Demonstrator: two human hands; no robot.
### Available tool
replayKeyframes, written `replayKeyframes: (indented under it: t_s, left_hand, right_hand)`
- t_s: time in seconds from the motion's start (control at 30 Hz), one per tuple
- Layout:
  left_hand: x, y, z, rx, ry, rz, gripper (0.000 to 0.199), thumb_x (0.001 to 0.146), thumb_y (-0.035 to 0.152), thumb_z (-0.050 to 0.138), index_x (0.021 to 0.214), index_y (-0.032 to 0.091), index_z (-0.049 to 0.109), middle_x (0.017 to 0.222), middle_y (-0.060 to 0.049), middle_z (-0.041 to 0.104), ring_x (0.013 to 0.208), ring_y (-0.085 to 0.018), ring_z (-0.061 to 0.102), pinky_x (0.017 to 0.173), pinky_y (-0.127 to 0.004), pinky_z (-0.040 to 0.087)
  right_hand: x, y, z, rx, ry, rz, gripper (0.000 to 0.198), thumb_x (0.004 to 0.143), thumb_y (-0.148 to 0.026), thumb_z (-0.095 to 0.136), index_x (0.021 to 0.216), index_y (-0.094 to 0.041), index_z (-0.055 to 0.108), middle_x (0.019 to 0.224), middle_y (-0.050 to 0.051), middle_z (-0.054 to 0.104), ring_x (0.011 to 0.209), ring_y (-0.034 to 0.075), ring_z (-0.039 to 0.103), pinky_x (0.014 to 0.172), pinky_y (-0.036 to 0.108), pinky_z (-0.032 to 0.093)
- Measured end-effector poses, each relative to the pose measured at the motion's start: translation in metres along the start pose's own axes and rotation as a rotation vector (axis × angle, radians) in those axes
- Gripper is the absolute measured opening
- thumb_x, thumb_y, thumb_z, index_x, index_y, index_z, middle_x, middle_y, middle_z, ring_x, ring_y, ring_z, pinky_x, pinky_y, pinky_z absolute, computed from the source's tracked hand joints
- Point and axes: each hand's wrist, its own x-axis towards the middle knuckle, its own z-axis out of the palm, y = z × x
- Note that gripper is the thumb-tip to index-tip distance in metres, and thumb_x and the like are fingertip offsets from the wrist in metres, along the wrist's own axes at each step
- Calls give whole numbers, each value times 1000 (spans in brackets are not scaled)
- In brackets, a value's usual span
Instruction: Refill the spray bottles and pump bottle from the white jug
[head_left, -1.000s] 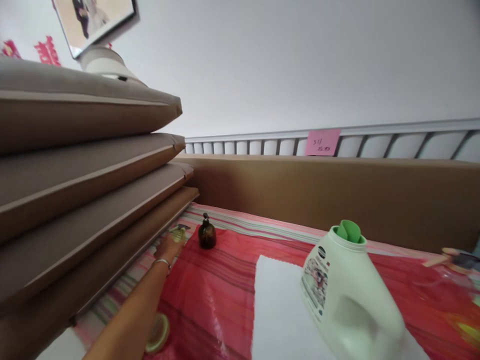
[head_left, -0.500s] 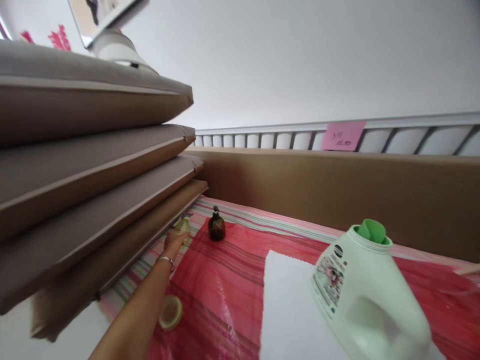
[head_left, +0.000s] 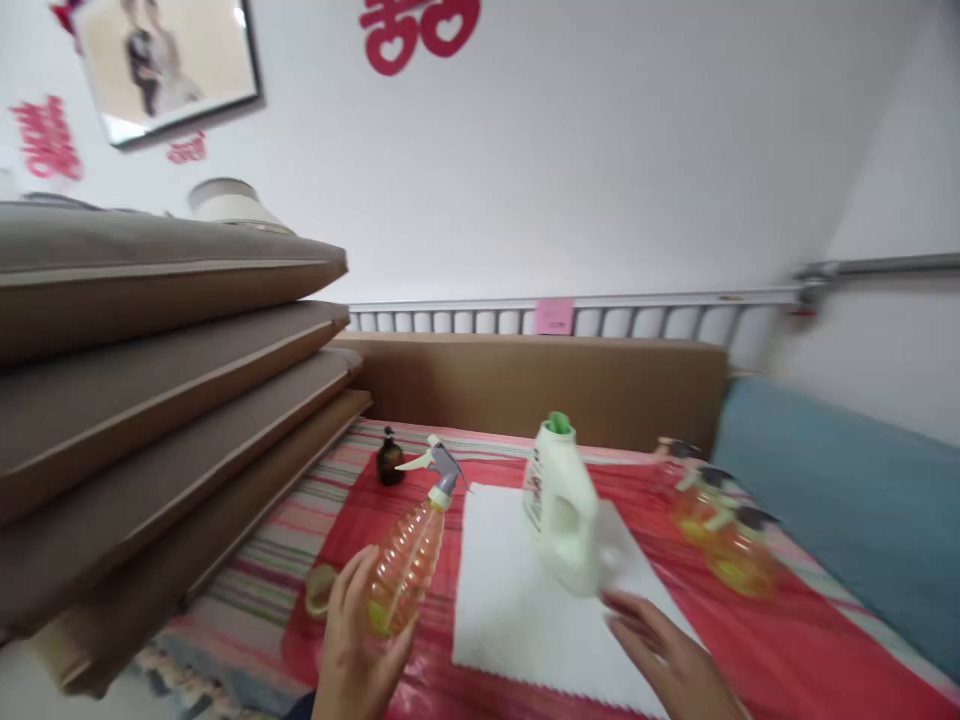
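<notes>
My left hand (head_left: pixel 358 640) is wrapped round a clear ribbed spray bottle (head_left: pixel 409 560) with a grey and white trigger head and a little yellow liquid at its base. The bottle leans to the right above the red cloth. My right hand (head_left: pixel 664 655), slightly blurred, holds nothing; its fingers are apart and point towards a pale green jug (head_left: pixel 564 515). That jug stands on a white sheet (head_left: pixel 495 610), with something green in its mouth and a handle facing right. A round yellowish ring or lid (head_left: pixel 320 590) lies left of my left hand.
A dark pump bottle (head_left: pixel 390 460) stands at the back left of the red cloth (head_left: pixel 352 520). Several spray bottles (head_left: pixel 739 560) stand on the right. Stacked cushions (head_left: pixel 187 400) rise on the left, a brown board (head_left: pixel 480 390) behind, and a blue surface (head_left: pixel 832 480) at right.
My left hand has brought the spray bottle from beside the cushions forward and up. My right hand has come into view. The camera has pulled back and turned right.
</notes>
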Motion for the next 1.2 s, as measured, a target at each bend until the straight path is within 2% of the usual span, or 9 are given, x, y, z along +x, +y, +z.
replayKeyframes:
  t_s: [0.07, 0.1, 0.2, 0.33, 0.43, 0.63, 0.77, 1.0, 1.2]
  left_hand:
    - [-15, 22, 7, -32, -17, 113, 64, 72, 24, 65, 130, 22, 38, 126, -13, 45, 118, -30, 45, 95, -46, 41]
    - [-19, 30, 9, -46, -29, 162, 64, 72, 23, 65, 130, 22, 38, 125, -13, 46, 116, -30, 46, 93, -45, 43]
    - [-24, 48, 12, -59, -71, 292, 66, 72, 20, 66, 131, 23, 38, 125, -14, 46, 114, -29, 48, 90, -43, 46]
    - [-27, 59, 10, -91, -80, 359, 67, 72, 17, 66, 132, 24, 36, 126, -13, 45, 115, -28, 47, 90, -42, 47]
    - [-33, 63, 7, -132, -109, 353, 66, 73, 15, 64, 131, 26, 37, 129, -13, 44, 118, -29, 46, 92, -43, 46]
    - [-44, 70, 4, -345, -192, 165, 71, 73, 22, 66, 135, 25, 31, 136, -14, 39, 125, -31, 39, 95, -47, 44]
    - [-46, 72, 14, -526, -181, -17, 75, 65, 31, 74, 130, 24, 38, 137, -14, 37, 126, -35, 37, 93, -48, 45]
    - [-50, 77, 21, -849, -277, -305, 73, 62, 31, 76, 126, 22, 42, 132, -13, 45, 121, -32, 44, 96, -45, 45]
    - [-50, 73, 21, -994, -338, -524, 70, 58, 38, 77, 120, 22, 48, 125, -13, 54, 116, -32, 50, 93, -44, 46]
  right_hand:
    - [10, -45, -5, 333, -130, 119, 45, 72, -52, 56, 104, -21, 60, 109, 12, 64, 101, 27, 60, 80, 37, 51]
    - [14, -66, -8, 437, -169, 162, 52, 70, -51, 58, 110, -19, 55, 111, 13, 63, 99, 26, 60, 77, 36, 51]
    - [22, -111, -16, 606, -260, 194, 54, 72, -45, 61, 117, -18, 50, 104, 9, 64, 84, 20, 64, 67, 31, 49]
    - [16, -127, -22, 639, -328, 120, 31, 73, -37, 64, 94, -16, 59, 74, 1, 64, 63, 13, 60, 55, 24, 43]
    - [11, -125, -22, 660, -326, 119, 25, 73, -36, 65, 84, -15, 58, 66, -1, 62, 58, 11, 57, 54, 24, 42]
    - [0, -125, -21, 701, -261, 143, 28, 74, -41, 63, 80, -14, 57, 63, -1, 60, 54, 11, 56, 53, 24, 42]
    - [-9, -123, -26, 712, -206, 163, 29, 72, -43, 64, 77, -15, 56, 61, -2, 59, 53, 11, 55, 51, 24, 41]
    - [-19, -119, -30, 721, -133, 166, 33, 70, -46, 65, 77, -15, 56, 60, -2, 58, 52, 11, 54, 51, 25, 41]
    - [-21, -123, -35, 724, -195, 105, 30, 70, -41, 66, 82, -14, 59, 67, 0, 59, 58, 12, 52, 56, 26, 42]
